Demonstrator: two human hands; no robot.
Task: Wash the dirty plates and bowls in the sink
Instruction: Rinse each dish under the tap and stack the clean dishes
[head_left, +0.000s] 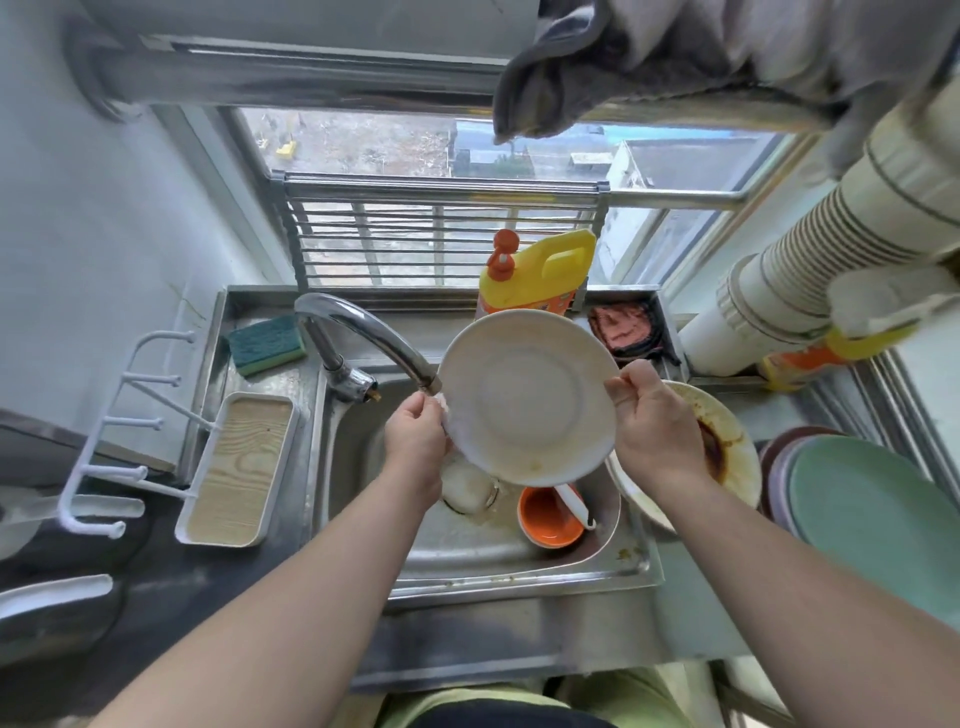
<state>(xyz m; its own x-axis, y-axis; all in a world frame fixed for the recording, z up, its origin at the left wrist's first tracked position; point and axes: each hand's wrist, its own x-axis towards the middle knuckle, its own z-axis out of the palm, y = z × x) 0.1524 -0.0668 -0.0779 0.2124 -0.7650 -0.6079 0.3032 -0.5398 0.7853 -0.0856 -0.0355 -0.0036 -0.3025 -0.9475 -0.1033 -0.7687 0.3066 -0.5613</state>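
Both hands hold a white plate tilted over the sink.

The left hand (415, 434) pinches the white plate (530, 397) at its left rim, by the faucet (363, 332) spout; the right hand (657, 421) grips the right rim with curled fingers. The plate looks faintly smeared. Below, in the sink (467, 551), sits an orange bowl (548, 517); a sauce-stained plate (727, 441) leans at the right.

The white plate (530, 397) hides the lower part of the yellow bottle (535, 273) and part of the sink (467, 545) floor. The right hand (657, 431) covers much of the dirty plate (727, 441). The green plate (872, 525) is cut by the right edge.
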